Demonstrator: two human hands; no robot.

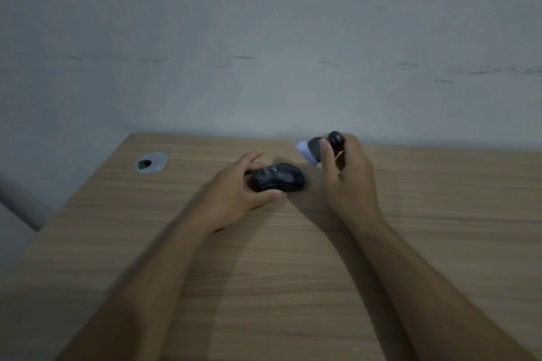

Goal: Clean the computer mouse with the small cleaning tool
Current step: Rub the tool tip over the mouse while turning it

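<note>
Grommet (pixel 152 163) first, far left on my feed: a round silver cable port set into the wooden desk (pixel 293 272), with a dark opening in it, well apart from both hands. The desk runs back to a pale grey wall (pixel 264 38) marked with a few faint scuffs.

Moving right, I see the left hand (pixel 234 190) lying low on the desk, forearm stretched in from the lower left. Its fingers reach over the far side of the computer mouse (pixel 278 178) and its thumb presses along the near edge, so the hand is clamped on the mouse from 2 sides. The mouse is dark, sits flat on the desk near the middle, and shows pale smears across its top.

Right of that, I see the right hand (pixel 349 176) raised above the desk, just beside the mouse but not touching it. It is closed around the small cleaning tool (pixel 318 148), a dark stubby body with a pale lilac head that points left toward the mouse. The thumb lies along the front of the tool and the fingers wrap behind it. The tool is blurred on my screen, so I cannot tell the texture of its head. A dark rounded end shows at the top of the grip.
</note>
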